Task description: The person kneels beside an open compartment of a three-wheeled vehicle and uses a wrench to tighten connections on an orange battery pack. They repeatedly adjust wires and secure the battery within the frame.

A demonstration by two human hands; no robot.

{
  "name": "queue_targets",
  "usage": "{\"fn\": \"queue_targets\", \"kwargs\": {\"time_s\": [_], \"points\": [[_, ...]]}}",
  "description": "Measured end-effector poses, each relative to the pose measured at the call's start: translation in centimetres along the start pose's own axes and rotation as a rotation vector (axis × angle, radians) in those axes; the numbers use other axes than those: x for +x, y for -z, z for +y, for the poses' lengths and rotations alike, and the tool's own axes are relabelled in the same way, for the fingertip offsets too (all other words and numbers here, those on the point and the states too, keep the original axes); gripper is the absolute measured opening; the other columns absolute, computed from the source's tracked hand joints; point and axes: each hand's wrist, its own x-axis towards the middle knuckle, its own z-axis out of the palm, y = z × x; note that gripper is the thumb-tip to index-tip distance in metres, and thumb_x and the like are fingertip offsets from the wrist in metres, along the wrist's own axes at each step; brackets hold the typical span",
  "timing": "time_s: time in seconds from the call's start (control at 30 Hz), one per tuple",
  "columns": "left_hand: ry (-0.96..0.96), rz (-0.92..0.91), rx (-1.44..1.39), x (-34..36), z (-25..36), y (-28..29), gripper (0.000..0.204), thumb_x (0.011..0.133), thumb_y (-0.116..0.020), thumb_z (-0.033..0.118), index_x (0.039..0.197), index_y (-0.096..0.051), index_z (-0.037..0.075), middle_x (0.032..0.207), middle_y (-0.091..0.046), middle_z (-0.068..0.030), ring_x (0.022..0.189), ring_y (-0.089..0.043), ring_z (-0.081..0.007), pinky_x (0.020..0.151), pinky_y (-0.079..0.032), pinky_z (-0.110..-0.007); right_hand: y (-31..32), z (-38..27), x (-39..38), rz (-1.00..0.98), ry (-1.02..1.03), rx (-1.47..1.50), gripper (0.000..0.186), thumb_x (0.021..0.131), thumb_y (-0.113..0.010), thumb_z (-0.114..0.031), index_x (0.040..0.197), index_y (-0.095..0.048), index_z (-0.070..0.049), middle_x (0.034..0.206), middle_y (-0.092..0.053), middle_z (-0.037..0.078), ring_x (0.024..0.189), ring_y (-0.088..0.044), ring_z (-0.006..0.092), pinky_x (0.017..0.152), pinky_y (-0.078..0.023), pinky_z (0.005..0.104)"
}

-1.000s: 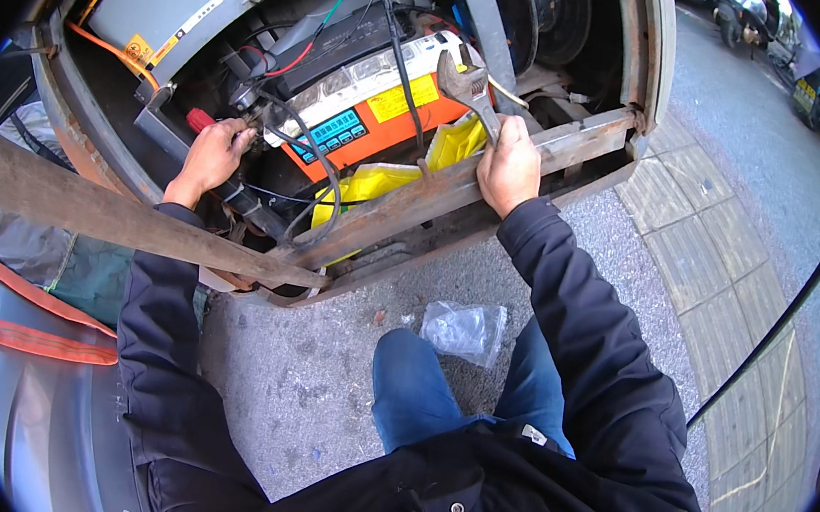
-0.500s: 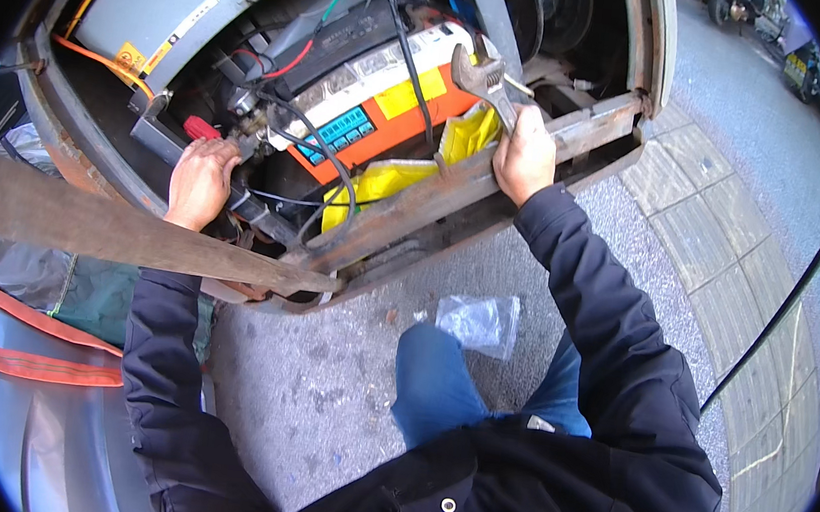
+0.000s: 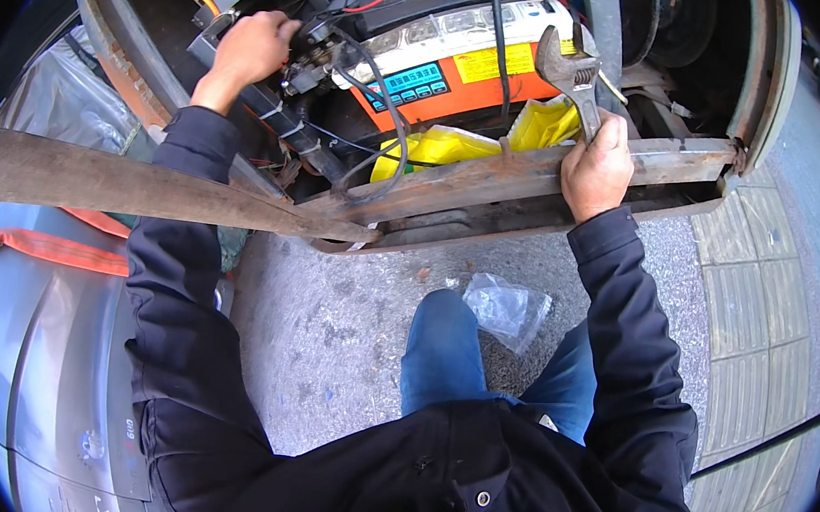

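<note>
My right hand [image 3: 599, 171] is closed round a steel adjustable wrench [image 3: 574, 78], its jaw upward in front of an orange-and-white battery-like unit [image 3: 421, 107]. My left hand [image 3: 251, 54] is at the left end of that unit, fingers curled beside a small metal fitting [image 3: 304, 75] among black cables [image 3: 398, 135]; whatever those fingers grip is hidden. Yellow plastic sheeting [image 3: 544, 120] lies below the unit, behind a rusty frame rail [image 3: 674, 164].
A long brown bar [image 3: 89, 172] crosses over my left forearm. Grey bodywork [image 3: 50, 348] with orange straps [image 3: 61, 252] is at left. A clear bag [image 3: 506, 311] lies on the pavement by my knees. A dark cable [image 3: 766, 433] runs at right.
The view has shifted, putting the compartment further right. My left hand has moved up around the fitting, and the red handle seen earlier is now hidden. The wrench stays in my right hand.
</note>
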Motion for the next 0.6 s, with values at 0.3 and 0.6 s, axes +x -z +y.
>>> {"fn": "queue_targets", "kwargs": {"time_s": [0.3,0.6], "points": [[-0.032,0.146,-0.706,-14.1,3.6,-1.8,0.024,0.101,-0.065,0.021,0.113,-0.073,0.002,0.099,-0.075,-0.015,0.092,-0.072,-0.0284,0.085,-0.055,-0.038,2.2,1.1,0.7,-0.152,0.1,0.103,0.027,0.089,-0.055,0.007,0.115,-0.054,0.002,0.103,-0.06,0.024,0.09,-0.062,0.0489,0.077,-0.052,0.0494],[0.042,0.114,-0.687,-24.2,6.4,-11.1,0.03,0.1,-0.064,0.016,0.125,-0.066,-0.001,0.12,-0.07,-0.0208,0.113,-0.065,-0.039,0.098,-0.051,-0.045,9.4,-12.1,4.8,-0.799,0.029,0.515,0.02,0.111,-0.048,-0.012,0.113,-0.063,0.001,0.081,-0.057,0.001,0.07,-0.051,0.0086,0.063,-0.045,0.0254]]}}
